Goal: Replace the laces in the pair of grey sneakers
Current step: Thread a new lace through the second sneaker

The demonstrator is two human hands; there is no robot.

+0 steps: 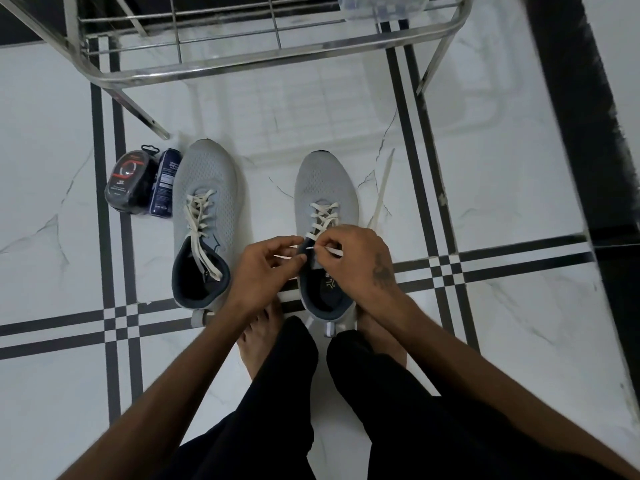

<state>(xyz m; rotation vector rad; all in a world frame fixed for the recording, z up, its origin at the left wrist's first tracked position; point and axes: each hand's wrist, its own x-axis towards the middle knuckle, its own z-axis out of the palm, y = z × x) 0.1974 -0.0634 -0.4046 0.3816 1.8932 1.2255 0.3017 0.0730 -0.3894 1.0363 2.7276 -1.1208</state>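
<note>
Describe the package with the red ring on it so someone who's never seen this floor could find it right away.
Start at the metal rack at the top and follow its left leg down to the white tiled floor. Left of the left grey sneaker lie two small packs side by side. The package with the red ring is the outer, clear-fronted black one with a hang tab; its neighbour, the dark blue box, touches the sneaker.

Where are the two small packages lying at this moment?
In the head view, the two small packages lie on the floor at the left, beside the toe end of the left grey sneaker, near a leg of the metal rack.

mesh-cloth sneakers (pixel 204 188), glossy marble floor (pixel 519 188)
</note>
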